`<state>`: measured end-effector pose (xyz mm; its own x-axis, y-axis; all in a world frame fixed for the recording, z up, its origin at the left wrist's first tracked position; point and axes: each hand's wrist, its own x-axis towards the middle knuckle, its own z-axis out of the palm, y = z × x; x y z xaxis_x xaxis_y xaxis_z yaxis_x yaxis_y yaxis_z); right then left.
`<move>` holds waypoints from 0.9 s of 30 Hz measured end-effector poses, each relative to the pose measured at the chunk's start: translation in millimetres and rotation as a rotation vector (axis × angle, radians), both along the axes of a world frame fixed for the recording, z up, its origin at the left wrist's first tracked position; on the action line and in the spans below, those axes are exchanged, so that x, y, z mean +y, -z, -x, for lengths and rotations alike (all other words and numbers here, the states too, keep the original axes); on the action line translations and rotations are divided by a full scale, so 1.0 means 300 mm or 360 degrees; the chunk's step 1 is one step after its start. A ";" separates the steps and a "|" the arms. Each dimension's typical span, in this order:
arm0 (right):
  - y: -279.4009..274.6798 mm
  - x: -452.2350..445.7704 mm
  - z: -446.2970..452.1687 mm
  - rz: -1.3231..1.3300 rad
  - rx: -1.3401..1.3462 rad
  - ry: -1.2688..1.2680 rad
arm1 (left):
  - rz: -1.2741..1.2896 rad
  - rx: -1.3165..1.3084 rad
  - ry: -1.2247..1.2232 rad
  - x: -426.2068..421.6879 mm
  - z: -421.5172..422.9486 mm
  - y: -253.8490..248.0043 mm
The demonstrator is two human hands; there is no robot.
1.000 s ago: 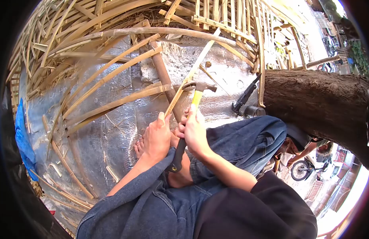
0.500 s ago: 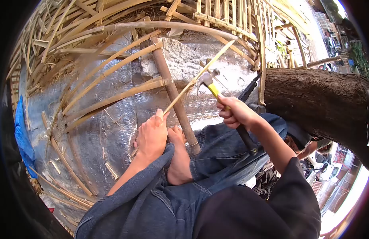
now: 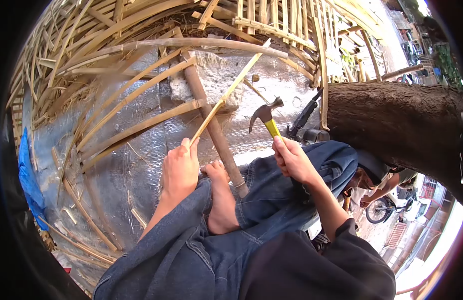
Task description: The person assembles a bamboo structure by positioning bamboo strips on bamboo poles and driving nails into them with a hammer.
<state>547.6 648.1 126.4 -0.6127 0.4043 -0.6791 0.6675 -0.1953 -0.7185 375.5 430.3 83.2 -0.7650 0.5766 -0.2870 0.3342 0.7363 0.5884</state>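
My left hand (image 3: 180,167) is closed around the lower end of a thin bamboo strip (image 3: 230,91), which slants up to the right across a round bamboo pole (image 3: 215,131). The pole runs from a rough concrete block (image 3: 211,75) down to my bent leg. To the right, my right hand (image 3: 293,159) is closed on the yellow handle of a claw hammer (image 3: 266,115). The hammer's head is up, to the right of the strip and apart from it. My bare foot (image 3: 222,200) rests beside the pole's lower end.
Curved bamboo strips (image 3: 141,127) spread over the silvery sheet (image 3: 146,165) at left. A black-handled tool (image 3: 305,116) lies by a thick trunk (image 3: 391,120). A blue plastic sheet (image 3: 29,175) is at far left. Another person's arm (image 3: 384,191) and a motorbike (image 3: 384,209) show at right.
My right hand with the hammer first moved right, away from the strip, then slightly left and down. My left hand, still on the strip, has shifted a little left.
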 end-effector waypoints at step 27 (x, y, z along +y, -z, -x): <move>-0.157 -0.292 0.170 -0.1951 0.0864 -0.1358 | -0.0971 0.1040 0.0191 -0.284 0.132 -0.365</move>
<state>496.7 560.6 173.5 -0.9869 -0.0558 0.1511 -0.1038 0.9378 -0.3314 336.0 345.1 192.7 -0.5931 0.5727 0.5659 0.7935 0.2967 0.5314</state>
